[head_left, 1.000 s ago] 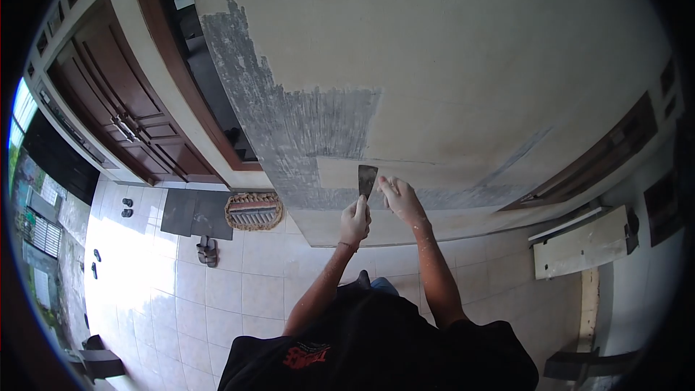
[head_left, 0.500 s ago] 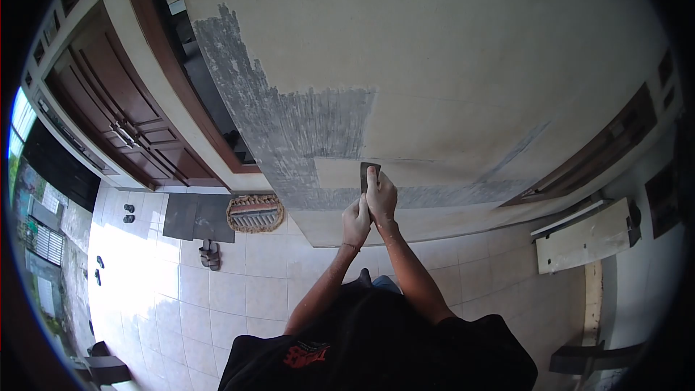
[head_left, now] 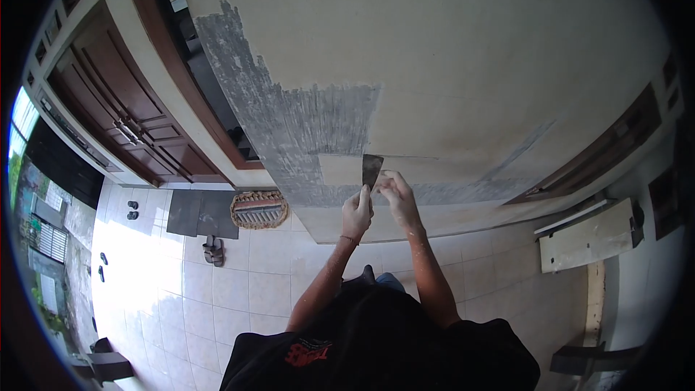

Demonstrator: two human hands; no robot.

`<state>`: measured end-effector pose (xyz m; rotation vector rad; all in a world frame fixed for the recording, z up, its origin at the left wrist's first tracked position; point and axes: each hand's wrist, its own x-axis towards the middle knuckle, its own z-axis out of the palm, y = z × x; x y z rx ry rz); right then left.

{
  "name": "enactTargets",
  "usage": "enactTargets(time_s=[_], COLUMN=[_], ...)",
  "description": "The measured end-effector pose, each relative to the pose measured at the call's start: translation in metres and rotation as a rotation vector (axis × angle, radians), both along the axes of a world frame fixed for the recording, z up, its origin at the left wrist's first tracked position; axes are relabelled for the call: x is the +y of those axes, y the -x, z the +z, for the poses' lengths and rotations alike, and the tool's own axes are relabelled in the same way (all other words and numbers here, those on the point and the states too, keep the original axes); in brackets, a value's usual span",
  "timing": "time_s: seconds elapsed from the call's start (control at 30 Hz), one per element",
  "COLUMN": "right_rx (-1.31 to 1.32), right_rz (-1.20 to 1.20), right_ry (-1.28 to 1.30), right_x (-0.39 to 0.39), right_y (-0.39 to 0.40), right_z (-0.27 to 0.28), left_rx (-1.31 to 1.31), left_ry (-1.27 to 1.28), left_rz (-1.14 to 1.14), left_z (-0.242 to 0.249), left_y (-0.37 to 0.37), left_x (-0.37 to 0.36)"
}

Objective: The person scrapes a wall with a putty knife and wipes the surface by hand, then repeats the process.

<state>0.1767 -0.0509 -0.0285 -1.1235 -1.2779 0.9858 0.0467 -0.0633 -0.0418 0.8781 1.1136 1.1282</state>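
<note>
My left hand is closed around the handle of a scraper, its thumb laid up along the tool. The dark, wide blade points away from me and overlaps the wall in this view. Just right of the blade is my right hand, off the handle, its fingers loosely bent and apart with the tips near the blade's edge. Around the tool, the cream wall paint gives way to a scraped grey patch. A pale rectangle of paint stays inside the grey, left of the blade.
A brown double door and a framed window opening are at left. On the tiled floor lie a woven mat, a grey mat and sandals. A pale panel leans at right.
My right hand has let go of the scraper and moved a little to the right, its fingers loosening. My left hand keeps hold of the tool, and more of the blade shows.
</note>
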Motion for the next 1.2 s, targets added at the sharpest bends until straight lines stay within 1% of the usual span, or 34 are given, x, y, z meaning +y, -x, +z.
enactTargets(time_s=[0.07, 0.1, 0.2, 0.3, 0.4, 0.53, 0.6, 0.7, 0.8, 0.9, 1.0, 1.1, 1.13, 1.2], right_rx=[-0.058, -0.163, -0.064, -0.135, 0.094, 0.327, 0.408, 0.428, 0.473, 0.449, 0.297, 0.012, 0.028, 0.057], right_rz=[-0.056, -0.162, -0.151, -0.291, -0.388, -0.441, -0.445, -0.443, -0.448, -0.356, -0.351, -0.184, -0.116, 0.024], right_ry=[-0.099, -0.228, -0.11, -0.241, -0.309, -0.213, -0.182, -0.164, -0.09, -0.065, -0.08, -0.078, -0.006, 0.136], right_x=[-0.008, -0.014, -0.03, -0.039, -0.041, -0.04, -0.042, -0.046, -0.051, -0.045, -0.038, -0.027, -0.026, -0.028], right_y=[-0.008, -0.008, -0.021, -0.022, -0.017, -0.016, -0.014, -0.011, -0.003, 0.0, 0.004, -0.005, -0.005, -0.001], right_z=[0.007, 0.017, 0.021, 0.017, 0.0, -0.008, -0.006, -0.002, 0.006, -0.003, 0.007, 0.003, 0.002, 0.009], left_rx=[-0.012, -0.025, -0.035, -0.022, -0.012, 0.003, -0.006, -0.007, -0.013, -0.023, -0.04, -0.077, -0.094, -0.125], left_ry=[0.006, 0.003, 0.026, 0.033, 0.023, 0.021, 0.03, 0.031, 0.026, 0.043, 0.068, 0.079, 0.078, -0.038], left_rz=[-0.003, 0.0, -0.006, -0.007, -0.01, -0.013, -0.02, -0.018, -0.016, -0.017, -0.038, -0.039, -0.037, -0.051], left_z=[-0.001, 0.0, 0.004, 0.005, 0.002, 0.004, 0.004, 0.005, 0.004, 0.007, 0.009, 0.015, 0.019, 0.024], left_y=[0.0, -0.002, -0.002, -0.002, -0.001, 0.002, 0.003, 0.003, 0.002, 0.002, 0.004, 0.005, 0.005, 0.007], left_x=[-0.002, -0.002, -0.003, -0.003, -0.002, -0.002, -0.002, -0.002, -0.003, -0.003, -0.005, -0.009, -0.01, -0.013])
